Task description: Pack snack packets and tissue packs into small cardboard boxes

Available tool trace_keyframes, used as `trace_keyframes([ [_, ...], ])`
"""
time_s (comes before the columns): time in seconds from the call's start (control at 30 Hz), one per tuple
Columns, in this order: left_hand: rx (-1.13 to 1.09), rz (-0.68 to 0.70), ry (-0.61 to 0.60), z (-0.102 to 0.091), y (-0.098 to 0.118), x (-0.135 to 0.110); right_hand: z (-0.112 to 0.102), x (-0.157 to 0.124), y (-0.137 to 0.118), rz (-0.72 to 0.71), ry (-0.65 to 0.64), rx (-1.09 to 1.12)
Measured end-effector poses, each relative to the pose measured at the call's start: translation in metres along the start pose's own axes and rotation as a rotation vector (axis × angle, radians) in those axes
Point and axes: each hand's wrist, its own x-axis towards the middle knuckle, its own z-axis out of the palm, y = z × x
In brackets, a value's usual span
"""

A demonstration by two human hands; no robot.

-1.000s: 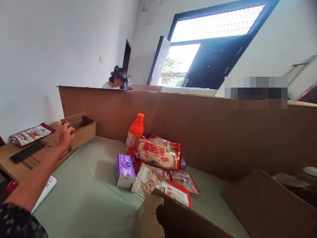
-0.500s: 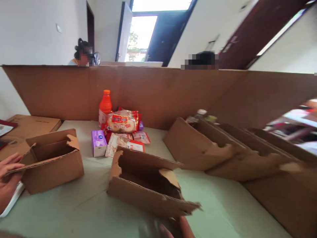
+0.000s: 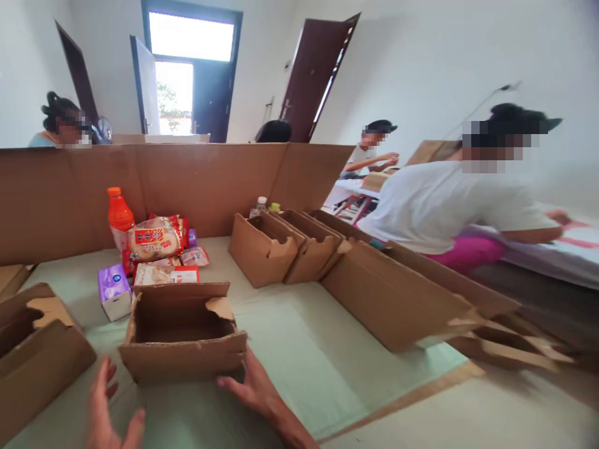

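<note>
A small open-topped cardboard box (image 3: 187, 360) stands on the pale green cloth in front of me, its inside dark. My right hand (image 3: 250, 381) is at its right end, thumb at the front corner and fingers along the side, partly hidden. My left hand (image 3: 112, 411) is in the air left of the box's front, thumb and fingers apart, holding nothing. Behind the box are a bagged bread pack (image 3: 156, 242), flat snack packets (image 3: 163, 273), a purple tissue pack (image 3: 113, 288) and an orange drink bottle (image 3: 120, 211).
Another cardboard box (image 3: 42, 368) stands at the left. Several boxes (image 3: 269, 255) line the right, with bottle tops (image 3: 262, 203) showing behind. A cardboard partition (image 3: 201, 181) closes the back. A co-worker in a white shirt (image 3: 435, 199) sits at the right; others are farther off.
The view has swung to the right. The middle box now sits squarer and closer to the snacks. My left hand has left the left box's flap; my right hand has moved up along the middle box's end.
</note>
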Motion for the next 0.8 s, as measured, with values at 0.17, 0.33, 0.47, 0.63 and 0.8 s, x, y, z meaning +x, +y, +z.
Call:
trace_keyframes([
  [0.17,-0.208,-0.013,-0.198,0.088,0.009,0.014,-0.036,-0.026,0.024,0.151,0.261,-0.162],
  [0.33,-0.318,0.299,-0.672,0.195,0.087,0.03,-0.127,-0.085,0.047,0.411,0.659,-0.324],
  [0.47,-0.295,0.418,-0.847,0.286,0.166,0.043,-0.164,-0.092,0.052,0.507,0.909,-0.331],
  [0.63,-0.187,0.557,-0.905,0.289,0.188,0.023,-0.17,-0.076,0.071,0.452,0.891,-0.208],
  [0.8,0.004,0.666,-0.511,0.158,0.113,0.028,-0.181,-0.097,0.093,0.468,0.769,-0.363],
])
